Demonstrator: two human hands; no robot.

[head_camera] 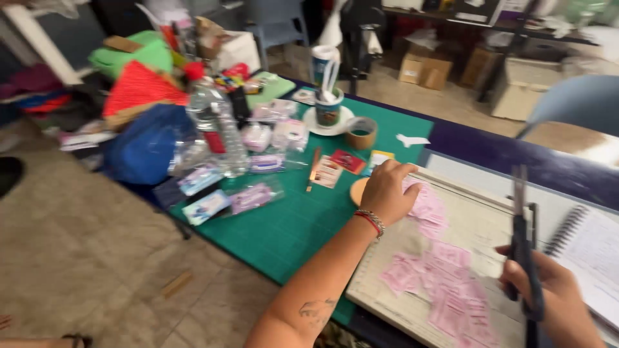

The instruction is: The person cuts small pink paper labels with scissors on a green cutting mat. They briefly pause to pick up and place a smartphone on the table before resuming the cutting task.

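Observation:
My left hand [387, 191] rests palm down at the far left edge of a pale cutting board [393, 291], touching pink paper pieces [431, 209]; a beaded bracelet circles its wrist. More pink paper pieces [451, 293] lie spread over the board toward me. My right hand [548, 293] holds dark scissors [521, 238] upright at the lower right, blades pointing up. The scissors are blurred.
A green cutting mat [284, 225] carries small plastic packets [206, 205], a water bottle [213, 119], a tape roll [361, 133], a cup on a saucer [328, 109] and small cards [340, 166]. A spiral notebook [590, 254] lies at the right. Bags and clutter crowd the far left.

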